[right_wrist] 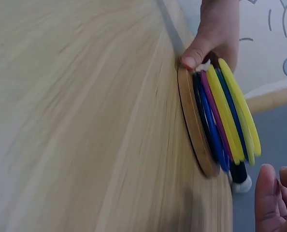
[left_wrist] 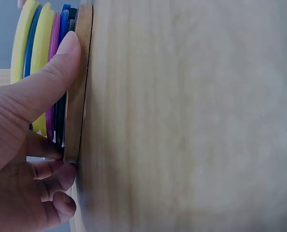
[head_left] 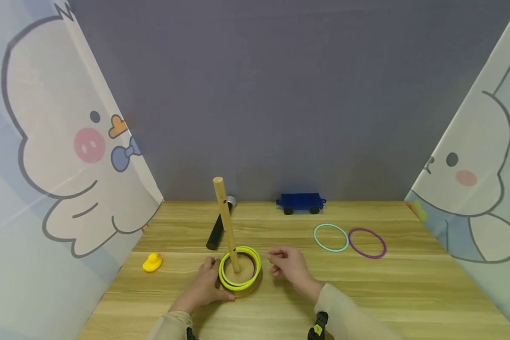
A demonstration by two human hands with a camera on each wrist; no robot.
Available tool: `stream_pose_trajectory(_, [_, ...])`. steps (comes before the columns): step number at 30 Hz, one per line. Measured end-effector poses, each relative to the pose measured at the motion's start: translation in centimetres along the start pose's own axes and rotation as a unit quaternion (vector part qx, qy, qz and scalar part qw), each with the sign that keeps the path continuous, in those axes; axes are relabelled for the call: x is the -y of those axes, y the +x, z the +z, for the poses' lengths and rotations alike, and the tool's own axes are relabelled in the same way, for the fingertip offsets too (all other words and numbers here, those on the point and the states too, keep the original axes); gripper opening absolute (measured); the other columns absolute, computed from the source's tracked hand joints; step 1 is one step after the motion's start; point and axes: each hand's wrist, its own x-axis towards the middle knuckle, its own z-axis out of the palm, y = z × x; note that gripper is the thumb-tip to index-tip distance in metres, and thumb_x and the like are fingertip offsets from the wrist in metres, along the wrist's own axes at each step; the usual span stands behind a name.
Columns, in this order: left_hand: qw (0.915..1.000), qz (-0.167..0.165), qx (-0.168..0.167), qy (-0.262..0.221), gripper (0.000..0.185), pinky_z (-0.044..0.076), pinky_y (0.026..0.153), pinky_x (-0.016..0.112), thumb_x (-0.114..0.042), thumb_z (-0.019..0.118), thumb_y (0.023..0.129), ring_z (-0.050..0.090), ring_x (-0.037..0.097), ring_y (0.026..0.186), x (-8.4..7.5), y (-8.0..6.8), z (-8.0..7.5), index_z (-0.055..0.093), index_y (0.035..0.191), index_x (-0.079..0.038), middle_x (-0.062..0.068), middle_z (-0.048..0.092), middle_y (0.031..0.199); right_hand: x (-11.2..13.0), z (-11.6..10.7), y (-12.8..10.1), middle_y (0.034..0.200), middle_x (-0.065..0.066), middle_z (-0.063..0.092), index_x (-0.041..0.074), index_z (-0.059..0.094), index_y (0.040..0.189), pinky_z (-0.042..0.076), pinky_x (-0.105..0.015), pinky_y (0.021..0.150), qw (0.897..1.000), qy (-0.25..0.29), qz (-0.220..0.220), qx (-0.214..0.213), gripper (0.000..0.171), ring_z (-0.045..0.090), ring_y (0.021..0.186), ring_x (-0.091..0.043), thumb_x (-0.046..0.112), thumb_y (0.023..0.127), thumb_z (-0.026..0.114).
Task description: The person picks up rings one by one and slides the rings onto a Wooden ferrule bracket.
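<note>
A ring toss stand with an upright wooden peg [head_left: 226, 219] stands at the front of the table. Around the foot of the peg lies a stack of rings [right_wrist: 224, 113] in yellow, blue, purple and dark colours. My left hand [head_left: 204, 284] grips the rim of the round wooden base [left_wrist: 79, 96], its thumb on the near side and its fingers farther round. To the right of the stack, apart from it, my right hand [head_left: 294, 268] hovers with loosely bent fingers and holds nothing.
A mint ring [head_left: 347, 242] and a purple ring [head_left: 385, 245] lie on the table at the right. Behind the peg is a black-handled tool [head_left: 216, 232]. A blue toy wagon [head_left: 301, 201] stands by the back wall, and a yellow rubber duck [head_left: 152, 263] sits at the left.
</note>
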Motion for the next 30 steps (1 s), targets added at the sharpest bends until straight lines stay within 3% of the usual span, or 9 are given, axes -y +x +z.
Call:
stream_pose_trajectory(6, [0.9999,-0.003,0.003,-0.015,0.115,0.042,0.096,0.055,-0.050,0.089,0.059,0.043,0.036,0.114,-0.1,-0.1,-0.2,0.039,0.141,0.013,0.015,0.042,0.121,-0.7,-2.9,-0.4,0.083,-0.013,0.065,-0.012,0.064,0.105,0.057,-0.042,0.060,1.000,-0.010,0.015,0.005,0.022,0.064,0.062,-0.020,0.006,0.093,0.064])
stream_pose_trajectory(13, [0.9998,-0.006,0.003,-0.020,0.116,0.041,0.096,0.055,-0.049,0.089,0.059,0.043,0.037,0.115,-0.1,-0.1,-0.3,0.037,0.141,0.015,0.017,0.042,0.122,-0.7,-6.9,-0.9,0.086,-0.020,0.065,-0.016,0.061,0.109,0.057,-0.036,0.060,0.999,-0.042,0.012,0.011,0.025,0.065,0.065,-0.024,0.004,0.093,0.062])
stream_pose_trajectory(24, [0.9999,-0.008,0.005,-0.013,0.117,0.042,0.096,0.054,-0.052,0.088,0.059,0.044,0.037,0.116,0.2,0.0,0.0,0.038,0.141,0.014,0.017,0.042,0.123,-2.2,-13.0,-0.4,0.080,-0.016,0.066,-0.015,0.064,0.104,0.056,-0.033,0.056,0.989,-0.139,0.022,-0.048,0.019,0.063,0.062,-0.024,-0.002,0.090,0.063])
stream_pose_trajectory(30, [0.9998,-0.010,0.004,-0.015,0.117,0.040,0.098,0.055,-0.050,0.089,0.059,0.043,0.039,0.118,-0.1,0.0,-0.2,0.038,0.141,0.015,0.020,0.042,0.126,-2.1,-15.0,-0.3,0.079,-0.015,0.064,-0.015,0.058,0.117,0.056,-0.033,0.056,0.979,-0.179,0.053,-0.082,0.031,0.063,0.062,-0.024,0.000,0.089,0.062])
